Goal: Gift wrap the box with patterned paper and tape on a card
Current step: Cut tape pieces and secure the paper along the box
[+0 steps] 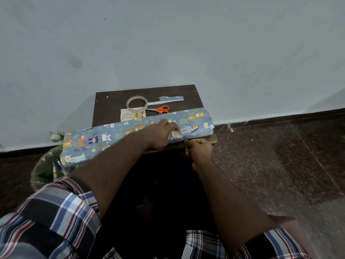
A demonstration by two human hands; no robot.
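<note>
At the far edge of the small dark wooden tabletop (104,103) we note a clear tape roll (136,104), orange-handled scissors (161,109), a blue paper strip (170,99) and a "Happy Birthday" card (130,116). The blue animal-patterned wrapping paper roll (115,136) spans the near edge and overhangs the left edge. Our left hand (161,134) presses it with straight fingers; our right hand (199,149) pinches its near edge. A plastic-lined bin (43,169) below left holds paper scraps.

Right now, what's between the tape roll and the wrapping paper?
In the head view, the birthday card lies between the tape roll and the wrapping paper, partly under both.

Both bare forearms stretched forward from rolled plaid sleeves, left hand (161,135) lying palm-down with fingers extended to the right, right hand (200,148) nearer, curled into a fist.
</note>
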